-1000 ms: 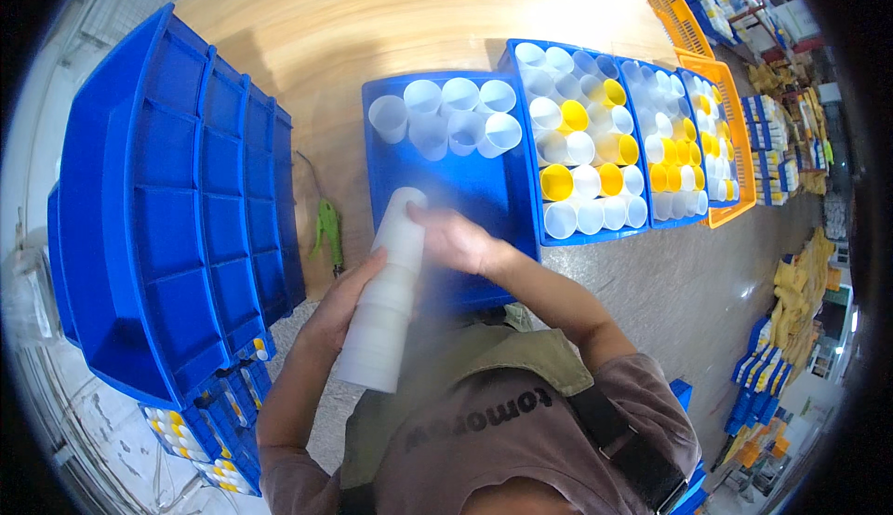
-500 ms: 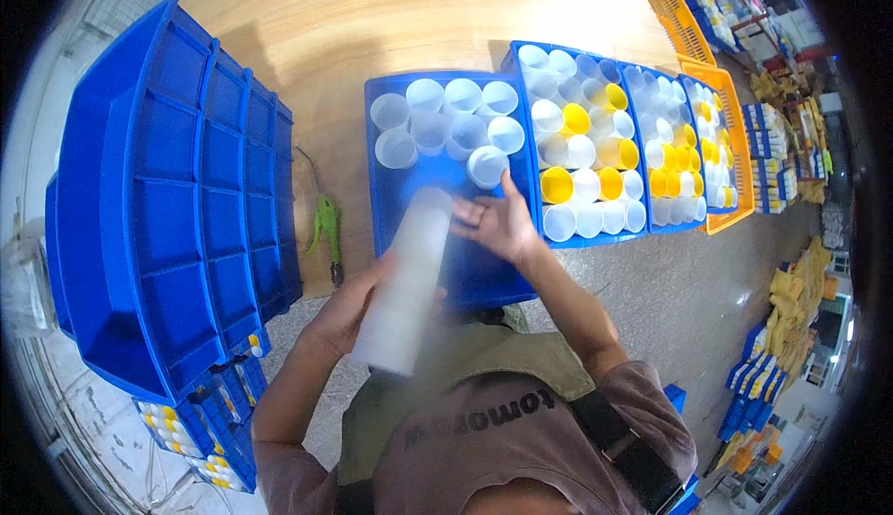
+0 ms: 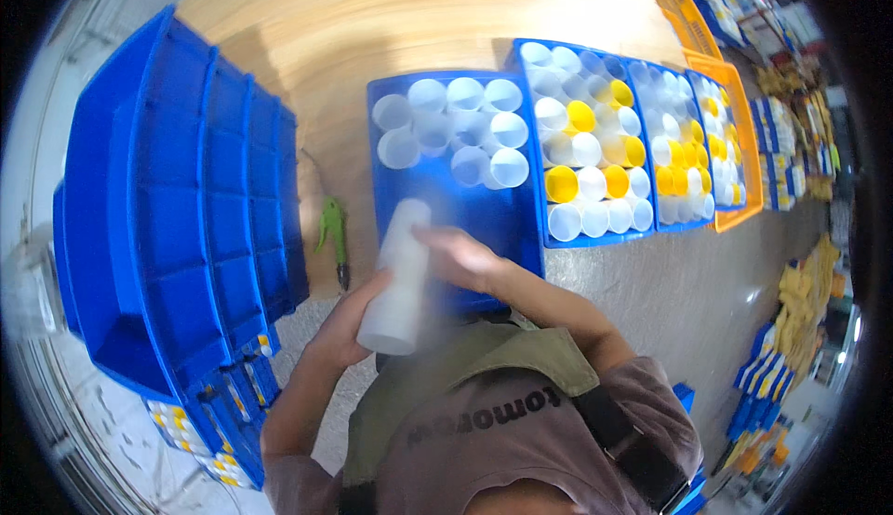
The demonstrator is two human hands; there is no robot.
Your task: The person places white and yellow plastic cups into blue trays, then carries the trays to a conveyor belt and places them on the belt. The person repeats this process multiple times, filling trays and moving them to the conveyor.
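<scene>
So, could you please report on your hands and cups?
Left hand holding cup stack; right hand at its upper part, blurred. Cups standing in blue tray. Green tool alongside, not obstructing.

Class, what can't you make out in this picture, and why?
- Head view: right hand, fingertips blurred by motion; contact unclear.
- Head view: left hand, some fingers hidden behind the white cup stack.
- Head view: the stack's cup count, blurred.
- Head view: far orange crate, cut off by top edge.

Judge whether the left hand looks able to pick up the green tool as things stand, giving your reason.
Probably not while occupied: the left hand grips the stack of white cups. The way itself looks free, though: the green tool lies close by on the wooden tabletop, with nothing visible between.
</scene>
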